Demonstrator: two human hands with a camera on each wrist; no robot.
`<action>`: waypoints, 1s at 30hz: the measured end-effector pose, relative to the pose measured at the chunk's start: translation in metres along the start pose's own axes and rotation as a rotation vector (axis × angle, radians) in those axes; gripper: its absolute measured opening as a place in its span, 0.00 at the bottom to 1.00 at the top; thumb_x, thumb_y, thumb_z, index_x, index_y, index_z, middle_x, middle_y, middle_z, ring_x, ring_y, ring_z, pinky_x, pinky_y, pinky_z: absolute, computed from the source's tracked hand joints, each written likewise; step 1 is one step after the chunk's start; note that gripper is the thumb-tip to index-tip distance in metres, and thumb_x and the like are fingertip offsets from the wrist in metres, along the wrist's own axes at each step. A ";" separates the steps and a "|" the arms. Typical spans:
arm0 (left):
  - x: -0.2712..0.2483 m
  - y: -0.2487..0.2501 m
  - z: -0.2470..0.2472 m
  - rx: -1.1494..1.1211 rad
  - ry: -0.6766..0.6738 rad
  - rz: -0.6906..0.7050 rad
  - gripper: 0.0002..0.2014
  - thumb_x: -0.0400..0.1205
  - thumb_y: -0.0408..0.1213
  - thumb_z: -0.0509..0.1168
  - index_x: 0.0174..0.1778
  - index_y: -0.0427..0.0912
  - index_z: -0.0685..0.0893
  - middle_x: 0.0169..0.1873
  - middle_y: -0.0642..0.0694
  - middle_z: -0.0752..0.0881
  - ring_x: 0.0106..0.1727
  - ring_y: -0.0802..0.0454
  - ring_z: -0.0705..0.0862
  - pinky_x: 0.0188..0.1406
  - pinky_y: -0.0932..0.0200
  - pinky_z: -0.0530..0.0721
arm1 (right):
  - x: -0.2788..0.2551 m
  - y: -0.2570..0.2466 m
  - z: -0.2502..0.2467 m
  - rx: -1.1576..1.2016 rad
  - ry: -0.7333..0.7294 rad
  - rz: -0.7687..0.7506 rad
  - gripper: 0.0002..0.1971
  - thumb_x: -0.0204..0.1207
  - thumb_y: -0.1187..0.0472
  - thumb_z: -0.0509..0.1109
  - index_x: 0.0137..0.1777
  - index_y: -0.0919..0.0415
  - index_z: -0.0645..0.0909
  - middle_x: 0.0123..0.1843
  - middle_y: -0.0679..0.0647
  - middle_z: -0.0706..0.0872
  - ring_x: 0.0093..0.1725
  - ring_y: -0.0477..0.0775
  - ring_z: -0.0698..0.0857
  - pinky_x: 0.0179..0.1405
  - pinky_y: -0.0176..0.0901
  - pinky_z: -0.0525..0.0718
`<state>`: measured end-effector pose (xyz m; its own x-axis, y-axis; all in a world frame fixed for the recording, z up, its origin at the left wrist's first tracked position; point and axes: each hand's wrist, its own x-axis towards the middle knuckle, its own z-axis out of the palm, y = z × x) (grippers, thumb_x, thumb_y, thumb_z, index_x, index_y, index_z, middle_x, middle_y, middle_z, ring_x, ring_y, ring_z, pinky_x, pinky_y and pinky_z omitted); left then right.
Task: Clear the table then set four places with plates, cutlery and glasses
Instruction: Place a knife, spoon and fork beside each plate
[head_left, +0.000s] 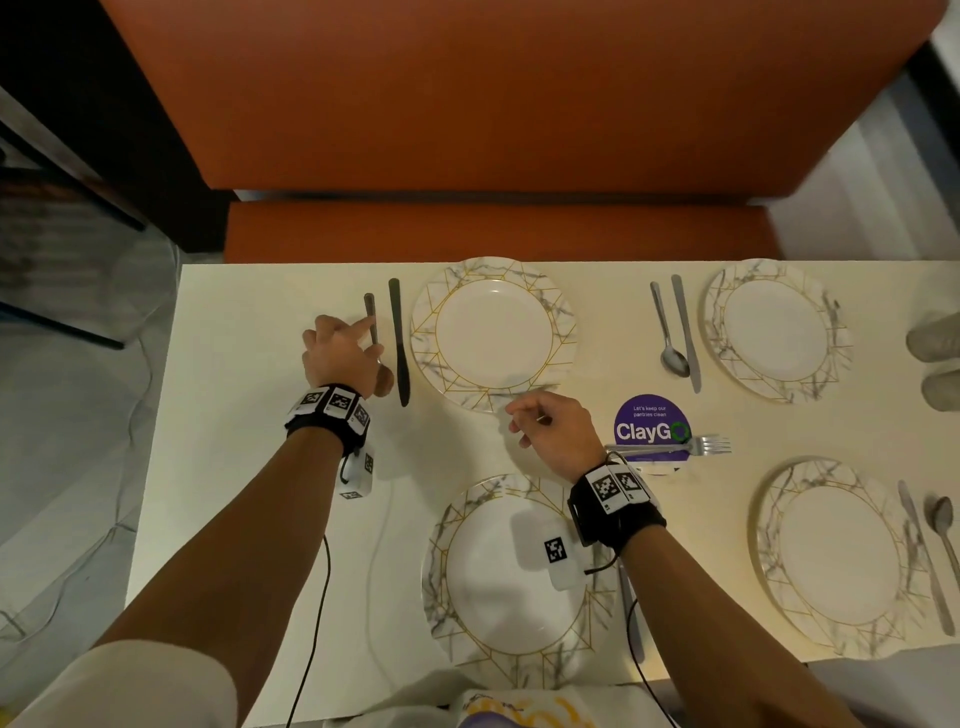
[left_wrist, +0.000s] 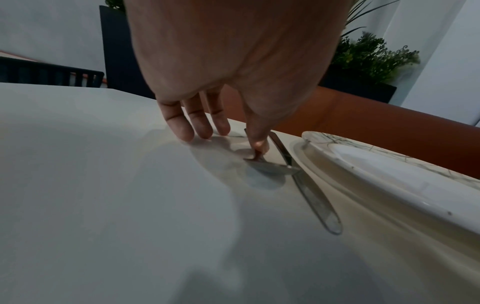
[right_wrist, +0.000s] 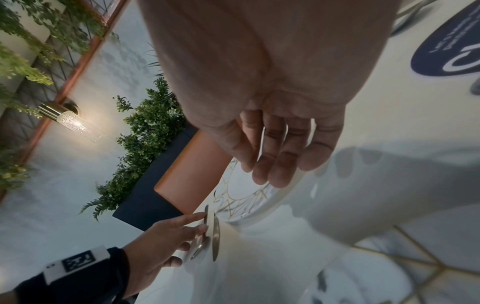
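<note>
Spoon (head_left: 372, 325) at the far-left place is lying on the white table (head_left: 249, 395), just left of a knife (head_left: 399, 343) that runs alongside the marbled, gold-lined plate (head_left: 493, 332). I am reaching my left hand (head_left: 340, 356) over it; my thumb and forefinger are meeting on its handle in a light pinch, while my other fingers (left_wrist: 182, 127) are stretching down so their tips are touching the tabletop. In the left wrist view the bowl of the spoon is resting against the knife blade.

I am holding my right hand (head_left: 553, 434) above the near rim of that same plate, fingers hanging loosely bent and gripping nothing.

Three more plates are sitting around the table: a nearer one (head_left: 506, 582) below my right wrist, a far-right one (head_left: 774, 332) with its own spoon (head_left: 667, 332) and knife (head_left: 685, 332) to its left, and a near-right one (head_left: 836, 556) with cutlery on its right. A fork (head_left: 675, 447) is lying across a purple round sticker (head_left: 652, 428) in the middle of the table.
</note>
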<state>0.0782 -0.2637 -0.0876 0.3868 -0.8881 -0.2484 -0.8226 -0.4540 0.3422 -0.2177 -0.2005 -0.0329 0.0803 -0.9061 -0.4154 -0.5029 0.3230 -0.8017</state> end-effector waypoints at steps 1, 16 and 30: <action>0.001 0.000 0.000 0.000 -0.001 0.001 0.22 0.85 0.45 0.71 0.76 0.55 0.84 0.71 0.41 0.75 0.69 0.36 0.74 0.63 0.38 0.84 | 0.000 0.001 0.000 -0.008 0.001 0.000 0.09 0.81 0.67 0.68 0.49 0.56 0.89 0.40 0.50 0.92 0.34 0.43 0.87 0.36 0.30 0.82; 0.009 0.005 0.001 -0.031 0.099 0.141 0.23 0.81 0.48 0.75 0.74 0.54 0.86 0.72 0.39 0.77 0.71 0.34 0.75 0.64 0.33 0.82 | 0.004 0.005 -0.003 0.010 0.014 -0.006 0.10 0.81 0.69 0.67 0.51 0.61 0.90 0.40 0.53 0.91 0.30 0.34 0.85 0.31 0.27 0.81; 0.016 0.010 0.005 0.115 0.012 0.197 0.26 0.80 0.54 0.75 0.76 0.61 0.83 0.81 0.39 0.71 0.81 0.34 0.68 0.73 0.28 0.74 | 0.007 0.012 -0.007 -0.023 0.023 -0.040 0.09 0.80 0.69 0.68 0.50 0.60 0.90 0.36 0.45 0.90 0.30 0.35 0.86 0.33 0.25 0.80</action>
<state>0.0744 -0.2823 -0.0927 0.2181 -0.9600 -0.1754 -0.9249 -0.2607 0.2769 -0.2288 -0.2050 -0.0422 0.0810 -0.9245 -0.3726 -0.5191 0.2800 -0.8075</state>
